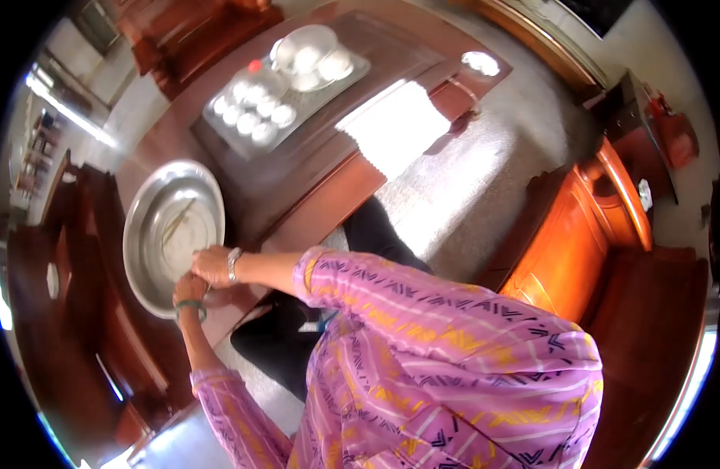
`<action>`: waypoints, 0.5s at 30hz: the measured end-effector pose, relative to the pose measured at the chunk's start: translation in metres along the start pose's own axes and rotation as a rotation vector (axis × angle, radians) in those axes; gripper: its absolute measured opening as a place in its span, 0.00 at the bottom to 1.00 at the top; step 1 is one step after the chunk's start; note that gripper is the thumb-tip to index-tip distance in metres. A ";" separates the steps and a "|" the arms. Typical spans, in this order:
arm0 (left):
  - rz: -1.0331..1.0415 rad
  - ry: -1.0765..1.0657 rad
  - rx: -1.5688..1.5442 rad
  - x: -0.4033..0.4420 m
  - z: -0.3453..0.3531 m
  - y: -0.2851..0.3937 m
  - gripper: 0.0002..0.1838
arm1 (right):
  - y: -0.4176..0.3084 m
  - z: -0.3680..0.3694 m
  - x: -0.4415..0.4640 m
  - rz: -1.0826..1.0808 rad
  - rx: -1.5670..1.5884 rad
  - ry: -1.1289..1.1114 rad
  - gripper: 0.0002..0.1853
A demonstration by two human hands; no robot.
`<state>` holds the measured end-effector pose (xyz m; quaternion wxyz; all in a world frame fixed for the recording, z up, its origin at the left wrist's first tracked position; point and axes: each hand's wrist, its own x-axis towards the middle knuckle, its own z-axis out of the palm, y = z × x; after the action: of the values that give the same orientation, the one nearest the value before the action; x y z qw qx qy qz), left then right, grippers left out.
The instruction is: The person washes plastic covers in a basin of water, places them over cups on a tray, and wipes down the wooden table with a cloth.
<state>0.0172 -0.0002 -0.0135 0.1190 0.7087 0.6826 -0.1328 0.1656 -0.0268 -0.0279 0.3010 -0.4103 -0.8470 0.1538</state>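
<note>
A wide metal basin stands at the left corner of the wooden table. Several thin, greenish strips lie in its bottom; their kind is too blurred to tell. Over the basin's near rim, my two hands are close together and touching or nearly so. My right hand, with a silver watch at the wrist, has its fingers closed. Just below it, my left hand, with a green bangle, is closed too. What lies between the fingers is too small and hidden to make out.
On the dark wooden table is a tray with several white cups and a lidded glass bowl. A white cloth hangs over the table's edge. Wooden seats stand at the left and a wooden chair at the right.
</note>
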 end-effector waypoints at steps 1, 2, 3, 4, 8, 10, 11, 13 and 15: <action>-0.003 0.004 -0.056 -0.003 -0.002 0.001 0.23 | -0.006 -0.006 -0.003 0.030 -0.043 -0.009 0.03; 0.012 0.028 -0.078 -0.005 -0.003 0.002 0.21 | -0.003 -0.001 -0.001 0.017 -0.016 -0.017 0.04; 0.045 0.071 -0.112 0.002 0.003 -0.005 0.20 | -0.007 -0.008 -0.003 0.031 0.030 0.005 0.04; 0.045 0.081 -0.099 -0.001 -0.001 0.000 0.19 | -0.004 -0.004 -0.002 0.039 -0.011 -0.024 0.04; -0.063 0.035 -0.208 0.003 0.004 -0.003 0.26 | -0.003 0.005 0.003 0.116 -0.029 -0.007 0.09; -0.094 0.051 -0.280 -0.010 -0.004 0.007 0.27 | -0.013 -0.010 0.006 0.202 -0.014 -0.109 0.14; -0.022 0.117 -0.335 0.005 0.012 -0.007 0.26 | -0.029 -0.044 0.003 0.321 0.013 -0.192 0.18; -0.068 0.020 -0.281 0.008 0.009 -0.007 0.21 | -0.009 -0.010 0.028 0.436 -0.040 -0.291 0.22; -0.131 0.139 -0.231 0.003 0.014 -0.007 0.16 | -0.005 -0.008 0.041 0.334 -0.191 -0.445 0.23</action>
<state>0.0103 -0.0022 -0.0271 0.1432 0.6516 0.7449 -0.0116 0.1480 0.0020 -0.0036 0.0384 -0.5269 -0.8234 0.2073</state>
